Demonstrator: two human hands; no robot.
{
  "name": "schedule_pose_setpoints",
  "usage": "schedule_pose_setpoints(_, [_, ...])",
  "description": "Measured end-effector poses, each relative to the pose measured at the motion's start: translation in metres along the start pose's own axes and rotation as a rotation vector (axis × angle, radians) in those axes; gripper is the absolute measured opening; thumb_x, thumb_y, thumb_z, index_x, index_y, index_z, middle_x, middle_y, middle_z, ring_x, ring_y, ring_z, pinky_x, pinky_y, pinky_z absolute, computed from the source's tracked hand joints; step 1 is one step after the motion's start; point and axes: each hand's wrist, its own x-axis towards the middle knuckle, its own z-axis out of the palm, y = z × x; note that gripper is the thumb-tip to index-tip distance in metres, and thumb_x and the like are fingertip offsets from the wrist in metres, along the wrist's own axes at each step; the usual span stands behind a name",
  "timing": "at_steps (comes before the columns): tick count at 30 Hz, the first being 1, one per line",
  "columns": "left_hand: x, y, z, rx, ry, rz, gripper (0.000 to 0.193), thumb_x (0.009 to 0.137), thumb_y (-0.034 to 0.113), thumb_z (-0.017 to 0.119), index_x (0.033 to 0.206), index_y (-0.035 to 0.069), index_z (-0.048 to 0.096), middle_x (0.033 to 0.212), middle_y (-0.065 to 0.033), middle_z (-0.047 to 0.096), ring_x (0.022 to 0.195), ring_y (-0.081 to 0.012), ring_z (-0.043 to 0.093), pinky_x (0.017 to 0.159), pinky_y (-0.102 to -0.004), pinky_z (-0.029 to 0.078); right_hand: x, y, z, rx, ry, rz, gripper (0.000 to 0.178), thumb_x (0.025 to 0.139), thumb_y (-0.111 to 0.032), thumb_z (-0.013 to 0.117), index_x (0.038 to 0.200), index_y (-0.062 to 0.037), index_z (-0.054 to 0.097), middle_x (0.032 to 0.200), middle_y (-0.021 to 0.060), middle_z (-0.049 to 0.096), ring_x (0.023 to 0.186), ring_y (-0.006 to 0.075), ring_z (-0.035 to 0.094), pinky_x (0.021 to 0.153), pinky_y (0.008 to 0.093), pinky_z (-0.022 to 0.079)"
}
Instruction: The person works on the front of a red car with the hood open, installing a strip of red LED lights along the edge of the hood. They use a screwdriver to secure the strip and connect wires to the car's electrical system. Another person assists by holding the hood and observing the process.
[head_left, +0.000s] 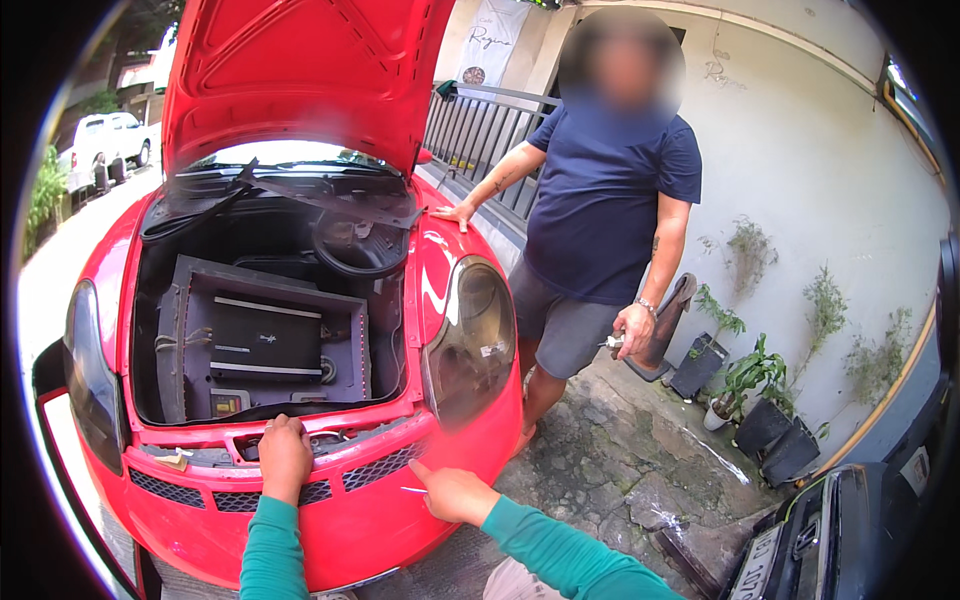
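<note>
A red car [180,535] stands in front of me with its hood [310,70] raised over the front trunk. My left hand [285,458] is at the latch opening in the front panel, its fingers curled together; what they grip, if anything, is hidden. Near the right front grille [382,467], my right hand [455,492] stretches its index finger toward the bumper. A thin white stick [412,489] sticks out from this hand; its kind is unclear. In the trunk lies a black amplifier-like box [265,340] in a grey panel [345,375].
Another person [610,200] stands at the right headlight [470,340], one hand on the fender, the other holding a small object. Potted plants [765,425] line the wall. A dark vehicle [840,530] is at lower right. A metal railing [490,130] runs behind.
</note>
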Motion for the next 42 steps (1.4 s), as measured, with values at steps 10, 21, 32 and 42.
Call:
schedule_pose_setpoints(10, [-0.002,-0.017,-0.005,0.098,-0.085,-0.019,0.010,0.091,0.016,0.070,0.091,0.006,0.070,0.099,-0.0138,0.067,0.100,-0.0376,0.066,0.086,-0.0507,0.056,-0.058,-0.236,-0.110,0.119,-0.126,-1.052,0.023,0.083,-0.009,0.065,0.100,0.0060,0.067,0.088,0.0240,0.070,0.082,0.0395,0.073,0.069,0.0531,0.057])
schedule_pose_setpoints(21, [0.000,-0.013,0.003,0.052,-0.051,-0.026,0.012,0.090,0.019,0.073,0.092,0.007,0.072,0.100,-0.0110,0.069,0.103,-0.0353,0.067,0.087,-0.0491,0.056,-0.114,-0.309,-0.090,-0.313,-0.115,-0.805,0.031,0.087,-0.018,0.070,0.114,-0.0029,0.069,0.116,0.0212,0.065,0.106,0.0370,0.065,0.090,0.0616,0.045])
schedule_pose_setpoints(32, [-0.001,-0.020,0.008,0.078,-0.055,-0.019,0.013,0.094,0.018,0.067,0.097,0.007,0.073,0.105,-0.0112,0.070,0.106,-0.0339,0.067,0.089,-0.0488,0.058,-0.071,-0.194,-0.055,0.186,-0.284,-0.878,0.028,0.085,-0.010,0.064,0.109,0.0043,0.062,0.094,0.0233,0.068,0.081,0.0383,0.072,0.070,0.0484,0.059])
schedule_pose_setpoints(42, [0.002,-0.014,0.009,0.039,-0.043,-0.011,0.010,0.092,0.016,0.070,0.093,0.006,0.071,0.099,-0.0106,0.067,0.102,-0.0345,0.066,0.086,-0.0485,0.055,-0.132,0.059,0.153,0.496,-0.168,0.124,0.028,0.091,-0.008,0.060,0.117,0.0002,0.066,0.100,0.0234,0.069,0.094,0.0440,0.068,0.085,0.0511,0.055])
